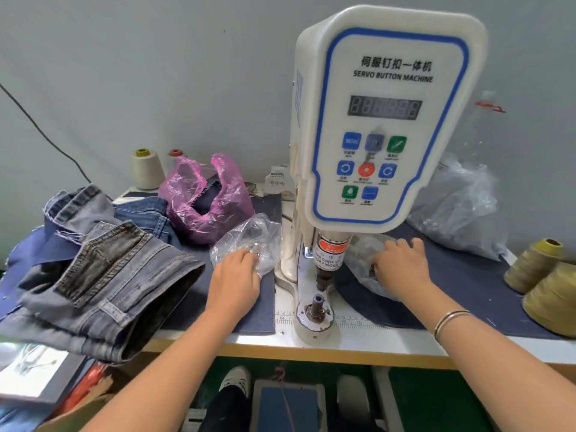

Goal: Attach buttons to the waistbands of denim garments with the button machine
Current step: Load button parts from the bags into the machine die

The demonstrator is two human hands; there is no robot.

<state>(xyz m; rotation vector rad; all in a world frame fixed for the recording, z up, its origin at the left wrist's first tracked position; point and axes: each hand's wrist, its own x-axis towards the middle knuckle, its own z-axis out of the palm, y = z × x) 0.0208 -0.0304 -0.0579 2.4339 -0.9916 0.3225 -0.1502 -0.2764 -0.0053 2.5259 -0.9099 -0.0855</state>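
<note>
Our left hand (234, 277) reaches into a clear bag (249, 238), its grip hidden. Our right hand (402, 260) paws another bag (361, 260) beside the button machine (380, 120), fingers curled; whether it holds anything, we cannot tell

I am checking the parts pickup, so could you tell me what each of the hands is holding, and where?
Left hand and right hand each reach into a clear bag; any hold is hidden.
</note>
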